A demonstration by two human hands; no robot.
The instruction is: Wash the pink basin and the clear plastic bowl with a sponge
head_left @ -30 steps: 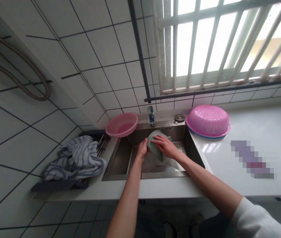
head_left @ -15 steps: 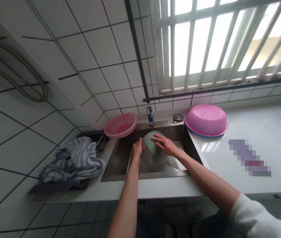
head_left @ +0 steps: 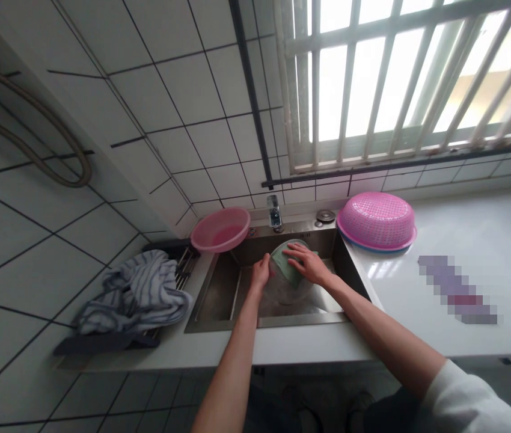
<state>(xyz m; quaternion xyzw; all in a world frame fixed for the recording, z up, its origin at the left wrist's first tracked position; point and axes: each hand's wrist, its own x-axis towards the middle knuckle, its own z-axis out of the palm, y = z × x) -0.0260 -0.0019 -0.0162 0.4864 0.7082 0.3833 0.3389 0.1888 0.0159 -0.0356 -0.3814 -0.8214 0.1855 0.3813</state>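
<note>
Over the steel sink (head_left: 208, 325), my left hand (head_left: 261, 270) is closed on the left rim of a translucent bowl (head_left: 286, 296), which is tilted; its wall looks finely patterned. A pale green cloth (head_left: 286, 269) lies against the inside of the bowl. Pressed on that cloth is my right hand (head_left: 308, 263), fingers somewhat spread, holding it to the bowl's surface. The palm and thumb of my right hand are partly hidden.
A pink basin (head_left: 220, 230) leans at the sink's back left, beside the faucet (head_left: 274, 211). Right of the sink, an upturned pink colander (head_left: 376, 220) rests on something blue. A striped towel (head_left: 138, 293) lies on a rack at left. A drain plug (head_left: 325, 215) sits behind the sink.
Both hands, with the bowl and the cloth, have shifted slightly to the right within the sink. My right hand has slid a little over the bowl with the cloth.
</note>
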